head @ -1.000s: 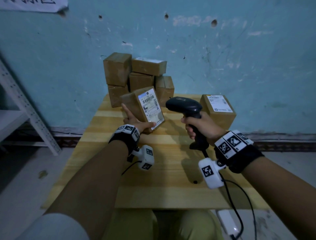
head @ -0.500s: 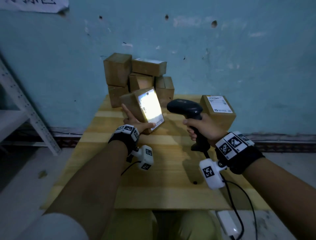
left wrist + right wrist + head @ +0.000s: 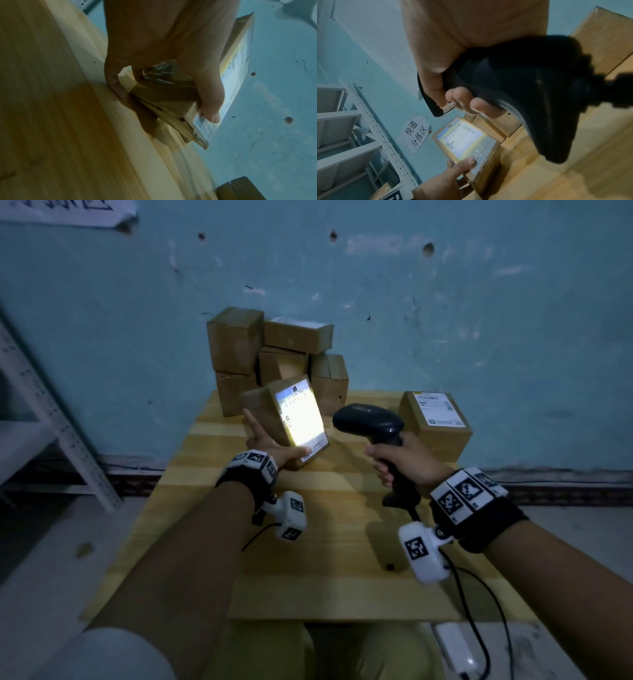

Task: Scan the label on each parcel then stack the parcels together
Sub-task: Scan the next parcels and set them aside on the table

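Dim, blue-tinted room. The one bright source is the scanner [image 3: 368, 421] beam, overexposing the label [image 3: 301, 414] at centre frame and washing out its print. Soft shadows fall on the table [image 3: 329, 546]. Wrist views show motion blur; wide-angle distortion bends the frame edges.

Left hand [image 3: 163, 44] grips taped parcel [image 3: 164, 97] mid-frame, thumb on its label [image 3: 236, 70]; bench [image 3: 60, 121] fills left.
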Motion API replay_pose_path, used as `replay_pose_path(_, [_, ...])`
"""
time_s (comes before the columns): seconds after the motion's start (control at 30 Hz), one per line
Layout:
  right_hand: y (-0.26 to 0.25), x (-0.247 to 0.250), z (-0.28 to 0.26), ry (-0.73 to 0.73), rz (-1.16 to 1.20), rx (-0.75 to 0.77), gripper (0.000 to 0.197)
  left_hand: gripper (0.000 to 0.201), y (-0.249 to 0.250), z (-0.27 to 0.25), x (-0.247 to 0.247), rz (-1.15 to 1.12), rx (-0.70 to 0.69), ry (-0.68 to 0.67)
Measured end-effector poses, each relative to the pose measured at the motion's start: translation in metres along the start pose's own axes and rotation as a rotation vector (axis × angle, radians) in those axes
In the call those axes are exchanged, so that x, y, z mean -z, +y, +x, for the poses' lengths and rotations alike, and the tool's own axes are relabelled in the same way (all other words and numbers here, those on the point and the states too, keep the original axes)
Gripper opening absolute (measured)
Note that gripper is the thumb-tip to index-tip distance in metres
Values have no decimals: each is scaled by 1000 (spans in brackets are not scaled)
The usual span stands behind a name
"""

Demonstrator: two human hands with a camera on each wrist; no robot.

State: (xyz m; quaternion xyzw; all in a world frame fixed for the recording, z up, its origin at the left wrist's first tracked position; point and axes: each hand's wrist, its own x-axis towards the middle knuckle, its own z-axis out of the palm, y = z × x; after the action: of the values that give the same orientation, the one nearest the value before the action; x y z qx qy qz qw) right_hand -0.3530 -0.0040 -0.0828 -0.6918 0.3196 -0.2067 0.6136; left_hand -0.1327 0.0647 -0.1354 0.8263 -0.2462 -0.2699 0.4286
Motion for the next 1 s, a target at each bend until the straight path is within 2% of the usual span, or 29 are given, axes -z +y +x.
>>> replay_pose_path(0.2, [-6,0,0,3,-3,-6,26,147,0,1,-2,4,2,16])
replay_pose_path(0.33, [-9,-2,-4,1,-21,-17,12,146,1,-1,-1,-6,-1,20])
replay_pose_path(0.8, [-14,4,-17,27,13,6,12,144,1,-2,0,-9,-11,-2])
replay_pose_path(1.0, [-14,8,-21,7,6,23,20,146,2,0,1,-9,-5,2])
